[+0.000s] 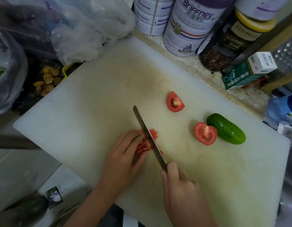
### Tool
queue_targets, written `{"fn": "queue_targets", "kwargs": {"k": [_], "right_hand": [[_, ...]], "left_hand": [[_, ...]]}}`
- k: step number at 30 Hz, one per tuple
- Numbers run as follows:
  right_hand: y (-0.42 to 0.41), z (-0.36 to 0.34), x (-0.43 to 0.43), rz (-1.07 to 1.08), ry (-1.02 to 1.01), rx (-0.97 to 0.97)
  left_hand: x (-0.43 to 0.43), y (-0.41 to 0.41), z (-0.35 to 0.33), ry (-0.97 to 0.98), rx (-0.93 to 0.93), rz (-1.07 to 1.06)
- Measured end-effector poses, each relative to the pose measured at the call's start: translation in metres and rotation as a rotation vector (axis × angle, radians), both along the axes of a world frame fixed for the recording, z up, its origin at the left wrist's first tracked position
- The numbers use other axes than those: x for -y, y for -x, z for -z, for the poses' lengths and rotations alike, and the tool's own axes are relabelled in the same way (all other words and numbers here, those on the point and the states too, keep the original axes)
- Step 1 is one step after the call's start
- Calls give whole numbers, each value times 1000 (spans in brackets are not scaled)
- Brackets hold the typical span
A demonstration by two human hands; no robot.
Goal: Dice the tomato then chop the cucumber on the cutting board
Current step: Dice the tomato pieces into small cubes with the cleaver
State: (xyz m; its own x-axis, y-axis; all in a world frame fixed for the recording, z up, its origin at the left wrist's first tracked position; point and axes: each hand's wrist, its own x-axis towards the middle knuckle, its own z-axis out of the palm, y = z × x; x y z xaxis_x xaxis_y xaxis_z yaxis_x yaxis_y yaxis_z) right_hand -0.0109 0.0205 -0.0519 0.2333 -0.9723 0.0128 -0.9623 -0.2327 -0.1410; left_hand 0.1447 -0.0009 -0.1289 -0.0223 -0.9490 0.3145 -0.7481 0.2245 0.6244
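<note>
The white cutting board (93, 112) fills most of the view and carries everything the task needs. Beyond the board's far edge stand several tins (186, 30), and off its far left corner lie crumpled plastic bags (86, 30).

At the board's near side, the left hand (124, 159) steadies a tomato piece (142, 147), fingers bent over the top and the thumb tucked low, so the piece is pinched from both sides. The right hand (179, 182) is wrapped tightly round the handle of the knife (147, 136), and the blade runs away from the near edge with its flat right against the left fingertips.

Toward the board's right side the cucumber (226, 128) lies whole and uncut. A tomato half (205, 133) rests cut face up, touching it. A tomato wedge (175, 101) sits apart, closer to the board's middle. A few diced bits (153, 133) lie just on the right of the blade.

The dicing looks well short of finished, with two large pieces waiting. The main risk is to the left fingertips: they sit at the blade, and as the piece shrinks there is less to hold. Wet tomato can slide under pressure, which would push the fingers into the edge. Juice on the board could also let the piece skid.
</note>
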Motion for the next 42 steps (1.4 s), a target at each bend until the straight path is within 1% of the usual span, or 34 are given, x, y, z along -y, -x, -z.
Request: {"fn": "queue_targets", "kwargs": {"k": [4,13,17,22,28,32,37,42], "right_hand": [[-7,4,-3,34,15,-60],[-12,17,12,-36,6,-66],[-19,22,21,-33,-69,-46],[-17,18,19,-12,-110,-4],[-1,7,4,-1,-99,-7],[-8,19,19,17,-156,111],[-13,22,45,-31,-118,241],[6,20,18,-29,-160,292]], "left_hand": [[0,0,3,9,-7,-4],[0,1,4,-25,-17,-9],[-1,0,4,-42,-22,-17],[1,1,1,-23,-36,-19],[0,1,2,-21,-31,-19],[1,1,4,-26,-29,-28],[1,1,3,-15,-27,-26],[0,1,3,-53,-11,-21]]}}
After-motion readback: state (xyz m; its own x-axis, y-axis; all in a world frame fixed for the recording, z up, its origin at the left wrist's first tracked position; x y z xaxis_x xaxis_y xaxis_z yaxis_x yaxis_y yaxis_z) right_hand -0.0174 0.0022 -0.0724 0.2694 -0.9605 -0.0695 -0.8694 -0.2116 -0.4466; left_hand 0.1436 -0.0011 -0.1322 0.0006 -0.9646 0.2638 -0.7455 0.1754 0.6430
